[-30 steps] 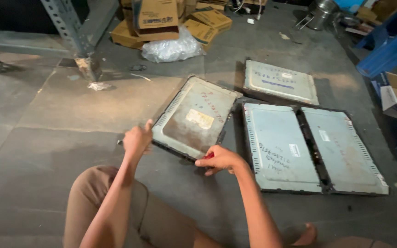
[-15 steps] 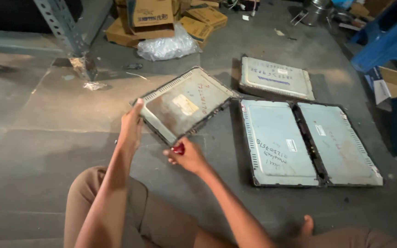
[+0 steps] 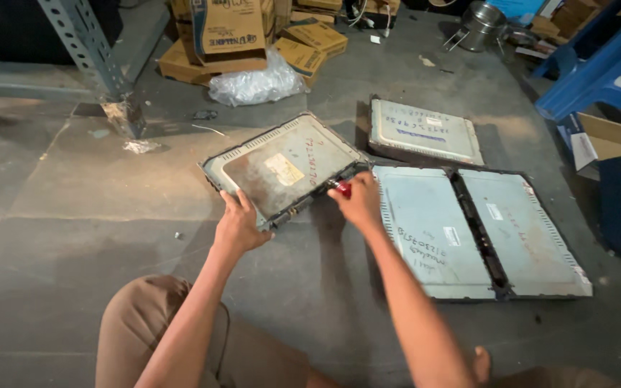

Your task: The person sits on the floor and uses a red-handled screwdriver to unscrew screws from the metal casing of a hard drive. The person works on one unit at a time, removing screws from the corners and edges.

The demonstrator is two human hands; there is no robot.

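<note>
Left hand (image 3: 241, 224): laid on the near corner of a grey metal panel (image 3: 285, 169), fingers spread over its edge and pressed down, apparently so that the panel is steadied while it is worked on.
Right hand (image 3: 359, 201): closed around a red-handled tool (image 3: 341, 188) (only the red end is seen past the knuckles), fingers curled together about it; the tip is held against the panel's right edge.
Grey metal panel: set on the concrete floor (image 3: 66, 215) in front of the knees, turned at an angle, its worn face with a pale label upward; it is bracketed between the two hands, the near-left corner under the left fingers, the right rim at the tool.
Neighbouring panels: two pale ones (image 3: 479, 233) lie flat side by side just right of it, a third (image 3: 424, 131) behind them.
Background: cardboard boxes (image 3: 231, 32) and a clear plastic bag (image 3: 253, 85) are stacked well apart, beyond the panel.
</note>
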